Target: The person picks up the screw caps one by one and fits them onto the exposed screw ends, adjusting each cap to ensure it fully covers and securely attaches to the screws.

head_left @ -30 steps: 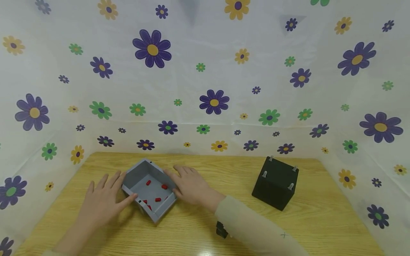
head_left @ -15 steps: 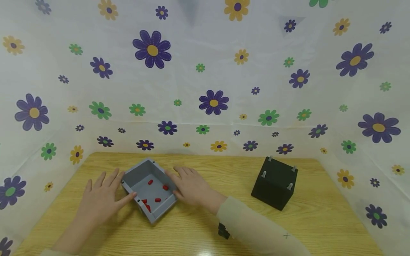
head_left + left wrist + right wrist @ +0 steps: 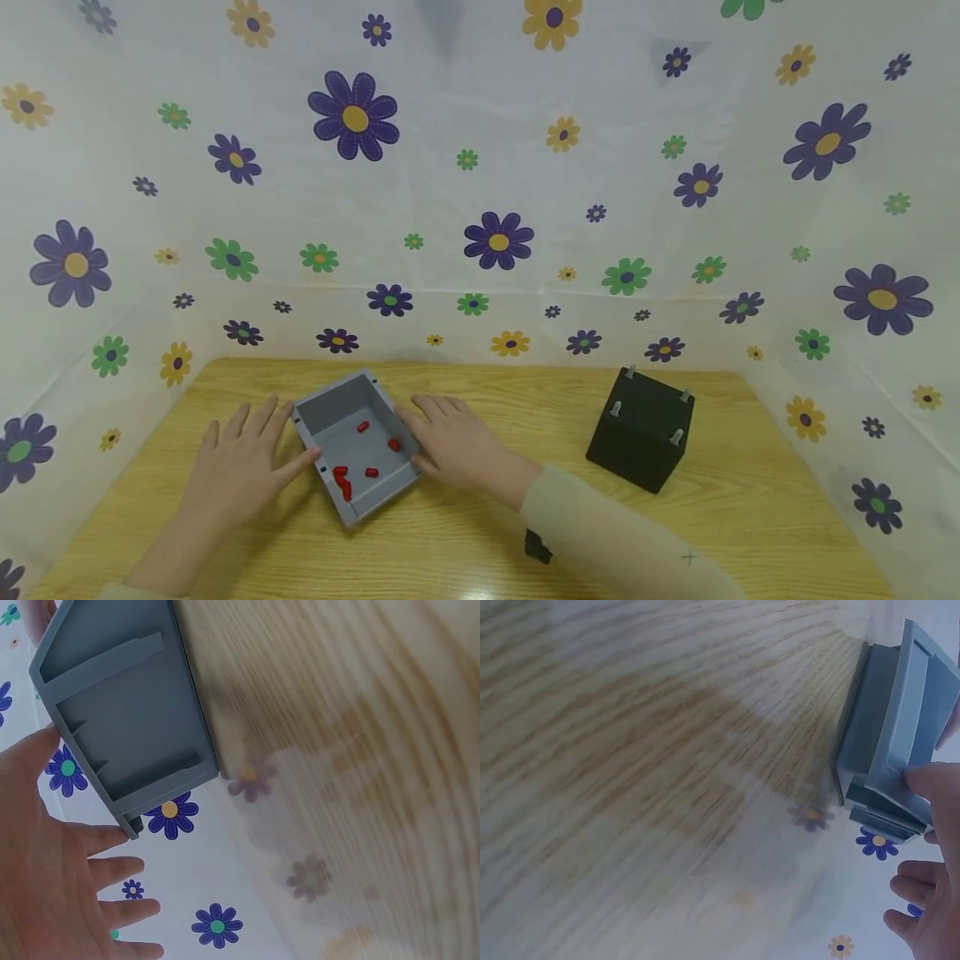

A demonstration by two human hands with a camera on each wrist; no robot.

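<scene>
A grey plastic bin [image 3: 352, 392] stands turned at an angle on the wooden table, between the two hands. Several small red capsule-shaped pieces [image 3: 372, 472] lie scattered on its floor, some bunched along the near left wall. My left hand [image 3: 240, 454] has its fingers spread straight, with thumb tip and index fingertip at the bin's left rim. On the opposite side, my right hand [image 3: 465, 442] lies along the right wall, its thumb [image 3: 930, 780] on the rim near a corner. Its other fingers [image 3: 915, 889] reach past that corner, loosely extended.
A black box [image 3: 641, 433] with several short pegs on its top face stands on the table [image 3: 750, 500] to the right. A white flower-print sheet [image 3: 420, 192] surrounds the table at the back and sides. A small black device [image 3: 537, 546] shows beneath the right sleeve.
The bin has turned clockwise as seen from above, its far corner moving right and its left corner moving back. The right hand has shifted slightly right; the left hand has barely moved.
</scene>
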